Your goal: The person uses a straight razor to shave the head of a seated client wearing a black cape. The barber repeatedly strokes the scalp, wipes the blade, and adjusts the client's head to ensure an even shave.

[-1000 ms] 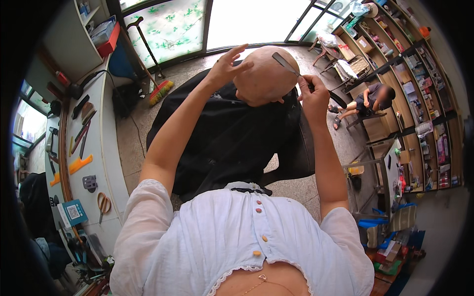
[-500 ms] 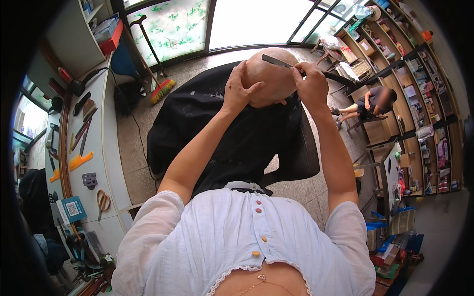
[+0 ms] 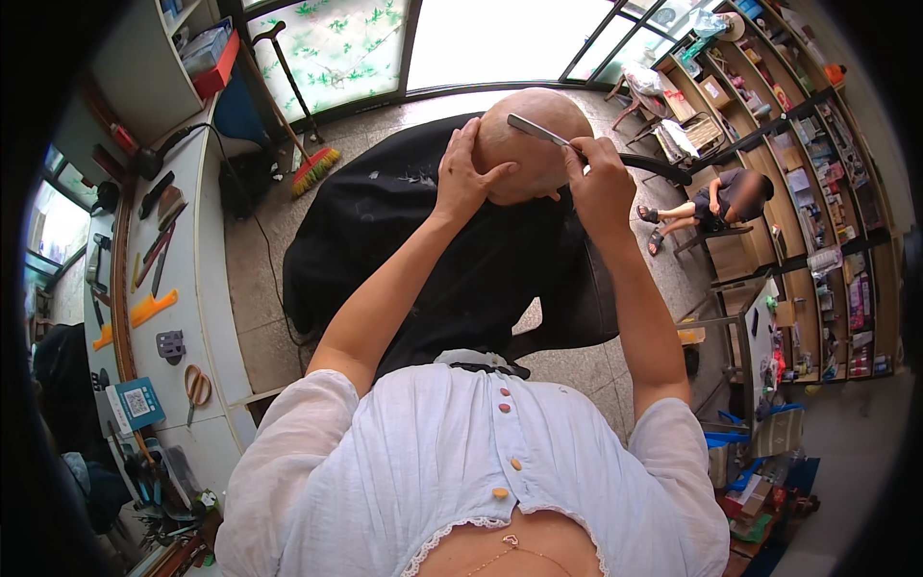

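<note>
A seated person's bald head (image 3: 535,144) is in front of me, above a black barber cape (image 3: 385,231) dotted with pale bits of lather or hair. My left hand (image 3: 470,175) lies against the left side of the head, thumb and fingers spread over the scalp. Pinched in my right hand (image 3: 601,178) is a straight razor (image 3: 536,129). Its blade points up and left across the top of the head; whether the edge touches the skin I cannot tell. The handle is mostly hidden by my fingers.
Along the left runs a white counter (image 3: 207,288) with scissors (image 3: 197,386), an orange comb (image 3: 154,306) and a hair clipper (image 3: 157,195). A broom (image 3: 315,171) leans by the window. Another person (image 3: 738,197) sits near the shelves (image 3: 803,183) on the right.
The razor has turned, so its blade shows brighter and lies slightly lower and further left. My right hand has shifted a little down. My left hand stays on the head.
</note>
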{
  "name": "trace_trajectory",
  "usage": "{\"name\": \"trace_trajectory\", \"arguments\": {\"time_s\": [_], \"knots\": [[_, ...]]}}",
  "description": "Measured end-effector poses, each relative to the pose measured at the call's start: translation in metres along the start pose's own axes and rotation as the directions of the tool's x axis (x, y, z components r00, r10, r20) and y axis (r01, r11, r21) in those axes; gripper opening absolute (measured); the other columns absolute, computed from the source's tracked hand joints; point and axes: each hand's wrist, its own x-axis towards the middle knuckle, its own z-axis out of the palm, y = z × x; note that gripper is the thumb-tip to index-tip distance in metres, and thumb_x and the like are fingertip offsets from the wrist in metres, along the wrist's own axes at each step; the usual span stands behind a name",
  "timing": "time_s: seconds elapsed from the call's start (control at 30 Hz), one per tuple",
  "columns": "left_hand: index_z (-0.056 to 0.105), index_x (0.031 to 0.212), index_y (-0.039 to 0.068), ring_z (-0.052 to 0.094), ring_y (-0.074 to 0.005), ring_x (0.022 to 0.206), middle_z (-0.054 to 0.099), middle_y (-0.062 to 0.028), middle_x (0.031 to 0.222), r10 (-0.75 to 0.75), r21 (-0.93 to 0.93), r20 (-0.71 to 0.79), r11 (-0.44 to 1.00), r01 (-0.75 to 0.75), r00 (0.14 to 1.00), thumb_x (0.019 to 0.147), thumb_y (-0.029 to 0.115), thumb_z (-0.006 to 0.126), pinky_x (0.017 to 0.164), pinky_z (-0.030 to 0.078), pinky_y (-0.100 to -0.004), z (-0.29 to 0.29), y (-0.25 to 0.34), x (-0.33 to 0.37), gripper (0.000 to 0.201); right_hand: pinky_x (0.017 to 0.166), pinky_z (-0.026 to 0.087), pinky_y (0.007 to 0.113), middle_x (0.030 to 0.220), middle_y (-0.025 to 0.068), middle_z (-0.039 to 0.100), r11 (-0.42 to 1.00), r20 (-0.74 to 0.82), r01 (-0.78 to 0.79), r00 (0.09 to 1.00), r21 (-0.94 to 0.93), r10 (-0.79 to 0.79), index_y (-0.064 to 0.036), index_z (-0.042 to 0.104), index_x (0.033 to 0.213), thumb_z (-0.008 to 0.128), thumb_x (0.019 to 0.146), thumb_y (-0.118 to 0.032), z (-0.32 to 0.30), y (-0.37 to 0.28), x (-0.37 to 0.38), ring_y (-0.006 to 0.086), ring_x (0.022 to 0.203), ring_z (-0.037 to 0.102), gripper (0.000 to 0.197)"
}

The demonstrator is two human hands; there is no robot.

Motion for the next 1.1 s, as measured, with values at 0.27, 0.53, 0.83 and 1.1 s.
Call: {"name": "trace_trajectory", "arguments": {"time_s": [0.27,0.53,0.83,1.1], "knots": [[0.041,0.134,0.001,0.037,-0.0384,0.129,0.049,-0.0198,0.131,-0.012,0.036,-0.027,0.999,0.013,1.000,0.066,0.052,0.076,0.107,0.030,-0.0451,0.002,-0.001,-0.008,0.092,0.053,0.050,0.037,0.080,0.0064,0.057,0.998,-0.049,0.059,0.997,-0.022,-0.060,-0.0108,0.061,0.086,0.062,0.086,-0.023,0.001,-0.001,-0.001,0.0283,0.061,0.062,0.012],[0.039,0.135,0.002,0.037,-0.0364,0.130,0.048,-0.0195,0.132,-0.006,0.062,-0.047,0.998,0.008,0.999,0.066,0.053,0.076,0.107,0.028,-0.0457,0.006,-0.006,-0.012,0.094,0.052,0.049,0.036,0.080,0.0057,0.056,0.994,-0.039,0.104,0.994,-0.029,-0.105,-0.0106,0.060,0.085,0.062,0.086,-0.023,0.005,-0.008,-0.010,0.0277,0.060,0.062,0.013],[0.038,0.137,0.004,0.036,-0.0356,0.131,0.047,-0.0178,0.134,-0.031,0.050,-0.040,0.998,0.033,0.999,0.067,0.052,0.075,0.106,0.027,-0.0472,0.006,-0.006,-0.016,0.092,0.055,0.051,0.037,0.083,0.0055,0.058,0.990,0.067,0.130,0.990,-0.062,-0.126,-0.0109,0.060,0.084,0.062,0.085,-0.024,0.000,-0.018,-0.010,0.0286,0.065,0.063,0.013],[0.039,0.135,0.006,0.034,-0.0351,0.132,0.046,-0.0164,0.135,-0.033,0.045,-0.049,0.998,0.035,0.998,0.067,0.052,0.075,0.106,0.025,-0.0505,0.008,-0.007,-0.018,0.089,0.075,0.050,0.040,0.092,0.0124,0.065,0.998,0.290,0.030,0.956,0.064,-0.047,-0.0086,0.068,0.089,0.065,0.081,-0.029,0.000,0.010,0.068,0.0313,0.085,0.064,0.022]]}}
